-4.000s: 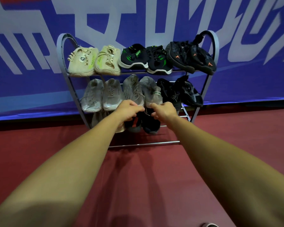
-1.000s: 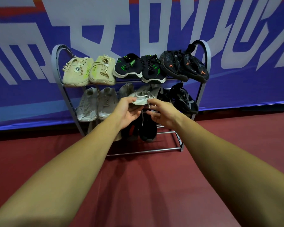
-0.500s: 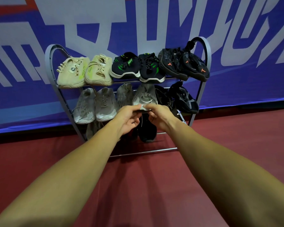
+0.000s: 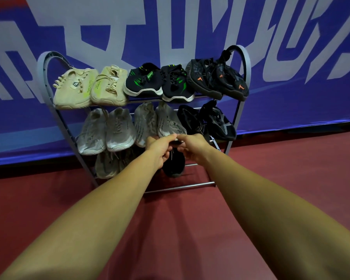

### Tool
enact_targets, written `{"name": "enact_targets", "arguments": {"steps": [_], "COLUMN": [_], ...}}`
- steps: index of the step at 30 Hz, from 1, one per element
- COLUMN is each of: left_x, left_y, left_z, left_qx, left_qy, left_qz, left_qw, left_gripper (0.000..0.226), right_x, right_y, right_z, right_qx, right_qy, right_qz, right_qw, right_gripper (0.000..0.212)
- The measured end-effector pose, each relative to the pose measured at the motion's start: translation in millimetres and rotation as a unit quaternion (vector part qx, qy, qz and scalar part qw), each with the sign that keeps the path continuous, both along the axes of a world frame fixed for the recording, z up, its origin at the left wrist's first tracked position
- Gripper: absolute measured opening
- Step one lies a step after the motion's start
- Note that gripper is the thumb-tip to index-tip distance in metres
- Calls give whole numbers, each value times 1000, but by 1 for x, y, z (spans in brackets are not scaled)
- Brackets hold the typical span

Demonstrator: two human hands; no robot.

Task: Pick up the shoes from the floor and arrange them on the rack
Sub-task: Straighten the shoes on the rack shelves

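A blue banner (image 4: 291, 110) hung behind a grey rack (image 4: 42, 65) on a red floor (image 4: 291, 170). The left hand (image 4: 160, 148) and right hand (image 4: 192, 146) — fingertips nearly meeting — pinched the toe of a grey shoe (image 4: 168, 121) on the middle shelf.

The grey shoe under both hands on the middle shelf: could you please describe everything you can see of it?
The grey shoe has a light knit-looking upper with small dark print along its side. It lies sloped on the middle shelf of the rack, toe forward and down, heel up at the back, between its grey mate and a black shoe. The left hand and right hand pinch its toe.
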State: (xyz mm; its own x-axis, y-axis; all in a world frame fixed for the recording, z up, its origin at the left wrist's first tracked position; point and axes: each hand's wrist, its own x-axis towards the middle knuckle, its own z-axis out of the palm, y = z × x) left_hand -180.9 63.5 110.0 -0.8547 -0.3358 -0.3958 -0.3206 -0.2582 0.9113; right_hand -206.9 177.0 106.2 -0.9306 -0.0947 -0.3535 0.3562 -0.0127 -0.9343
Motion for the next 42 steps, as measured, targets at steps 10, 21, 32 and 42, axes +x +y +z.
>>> {"name": "enact_targets", "arguments": {"steps": [10,21,32,42], "left_x": [9,0,-12,4], "left_y": [2,11,20,19], "left_z": [6,12,5,10], "left_qx": [-154,-433,-531,-492], "left_qy": [-15,114,140,136], "left_qz": [-20,-49,-131,-184], "left_qw": [988,893,825,840], "left_gripper": [57,12,10,14], "right_x": [13,3,-11,-2], "right_y": [21,51,40,46], "right_z": [6,-12,-14,0], "right_qx": [83,6,-146,-158], "right_qy": [21,-65,-94,-78], "right_qz": [-18,-87,-134,-156], "right_qw": [996,994,976,972], "right_gripper": [18,19,41,19]}}
